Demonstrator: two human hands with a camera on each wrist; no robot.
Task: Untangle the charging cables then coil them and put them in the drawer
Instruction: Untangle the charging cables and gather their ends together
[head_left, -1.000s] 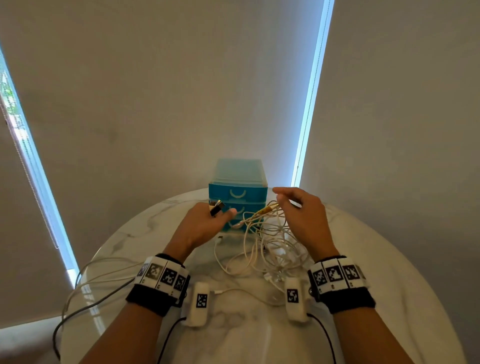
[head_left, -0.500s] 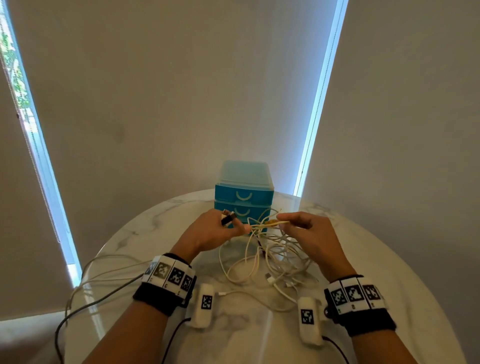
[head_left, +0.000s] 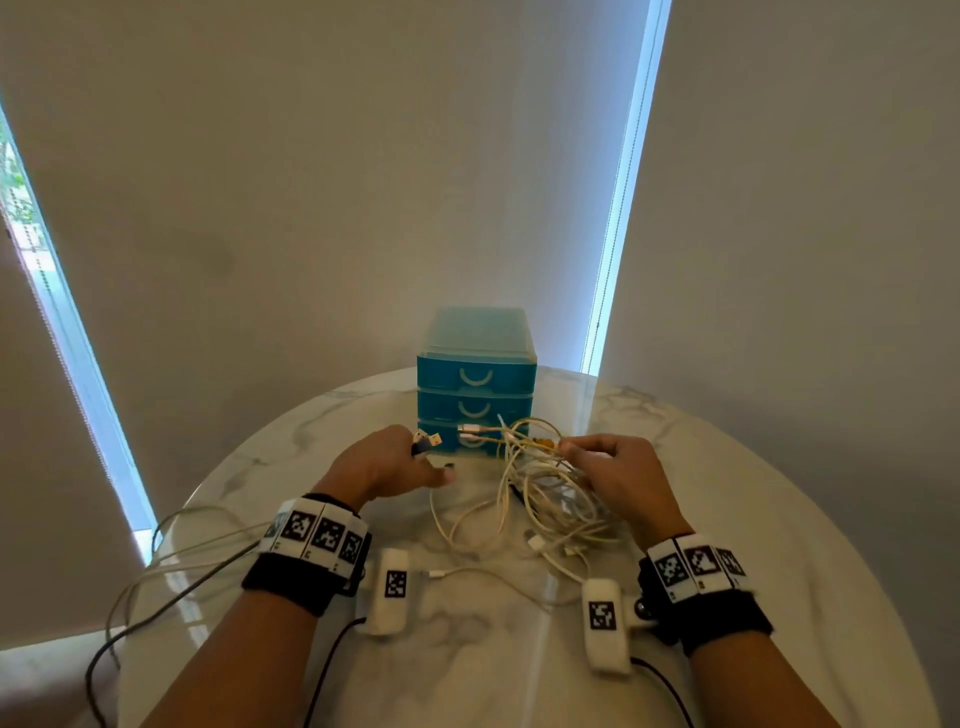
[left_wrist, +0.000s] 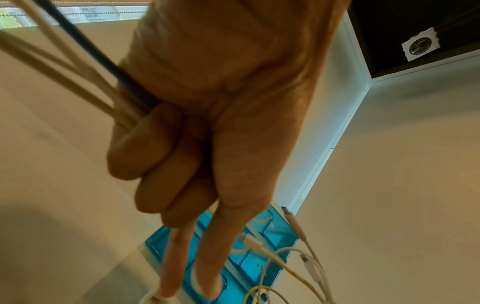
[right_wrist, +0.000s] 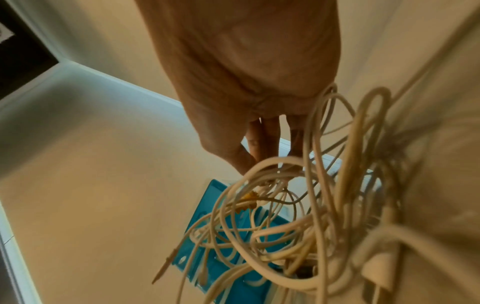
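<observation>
A tangle of white charging cables (head_left: 540, 499) lies on the round marble table (head_left: 779, 519), in front of a blue three-drawer unit (head_left: 475, 379) whose drawers are closed. My left hand (head_left: 415, 454) grips a black USB plug (head_left: 427, 444). In the left wrist view its curled fingers (left_wrist: 145, 152) hold several white strands and one black one (left_wrist: 78, 82). My right hand (head_left: 569, 448) pinches strands near a yellow connector (head_left: 545, 443) and lifts part of the tangle (right_wrist: 298, 205). A rose-gold plug (head_left: 470, 428) sticks out to the left.
Grey and black leads (head_left: 156, 551) trail off the table's left edge. White tagged modules (head_left: 390, 590) hang at both wrists over the near part of the table. Closed roller blinds stand behind the drawer unit, with bright window strips at both sides.
The hands, almost touching half a second ago, have drawn apart. The left hand moved left with the black plug. The right hand holds lower than a second ago.
</observation>
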